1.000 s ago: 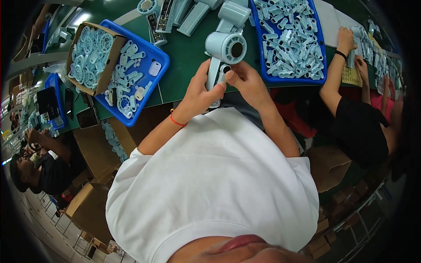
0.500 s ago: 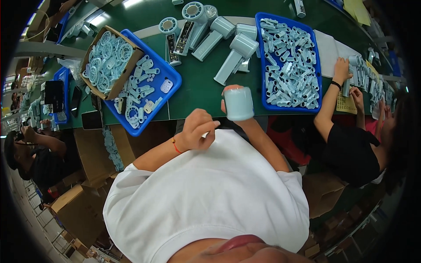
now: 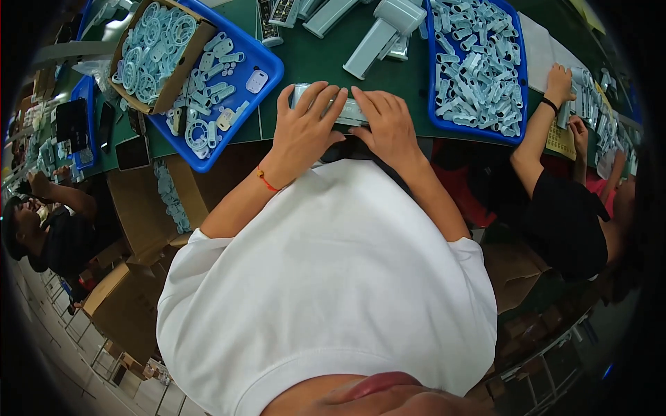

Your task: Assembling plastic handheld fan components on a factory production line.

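Note:
A light-blue plastic handheld housing, with a rounded head and a straight handle, lies sideways close to the near edge of the green table. My left hand curls over its head end at the left, fingers bent on the far side. At the handle end, my right hand grips with the fingertips, its thumb on the near side. Much of the housing is hidden beneath both hands. Just beyond them rests a similar T-shaped unit, with several more behind it.
A blue tray on the left carries small light-blue parts and a cardboard box of ring-shaped pieces. On the right, another blue tray is full of small clips. A co-worker's hand handles parts farther right. A phone lies at the table's left edge.
The housing, held up in my right hand before, is now laid sideways and lower. My left hand has come forward from my chest onto it. The view has tilted toward my body.

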### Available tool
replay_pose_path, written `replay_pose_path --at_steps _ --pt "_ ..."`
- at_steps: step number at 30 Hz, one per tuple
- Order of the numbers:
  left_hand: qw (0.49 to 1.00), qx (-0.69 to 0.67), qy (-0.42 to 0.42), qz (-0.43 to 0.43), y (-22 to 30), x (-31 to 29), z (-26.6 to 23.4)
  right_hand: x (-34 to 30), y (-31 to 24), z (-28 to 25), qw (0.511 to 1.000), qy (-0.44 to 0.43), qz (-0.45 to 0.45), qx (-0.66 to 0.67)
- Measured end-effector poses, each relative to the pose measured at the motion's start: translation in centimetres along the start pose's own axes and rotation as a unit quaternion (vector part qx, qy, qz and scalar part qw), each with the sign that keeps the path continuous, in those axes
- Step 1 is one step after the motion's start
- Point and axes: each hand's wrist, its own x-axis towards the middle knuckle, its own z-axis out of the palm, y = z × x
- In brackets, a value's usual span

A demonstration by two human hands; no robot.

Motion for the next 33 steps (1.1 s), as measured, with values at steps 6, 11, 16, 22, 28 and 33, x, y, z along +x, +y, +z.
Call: replay_pose_path --at_steps 6,11,16,22,28,33 --pt "0.998 0.015 0.062 0.021 -1.0 0.5 1.9 -1.3 0.0 1.6 0.997 0.081 0.001 -0.009" --pt "0.999 -0.005 0.035 0.027 -1.6 0.7 1.2 -0.4 -0.4 0.5 0.998 0.061 0.014 0.016" --pt "0.999 -0.023 0.041 0.028 -1.6 1.0 1.4 -1.0 0.1 2.0 0.995 0.093 0.000 0.023" --pt "0.997 -0.021 0.072 0.033 -1.8 0.8 1.9 -1.1 0.0 2.4 0.990 0.135 -0.002 0.030" --pt "0.981 -0.084 0.173 -0.031 -1.4 0.2 0.7 -0.7 -0.7 -0.4 0.976 0.021 0.099 0.191" --pt "0.671 -0.700 0.056 -0.237 2.2 -0.2 -0.1 -0.3 -3.0 -2.0 0.746 -0.070 0.200 0.631"
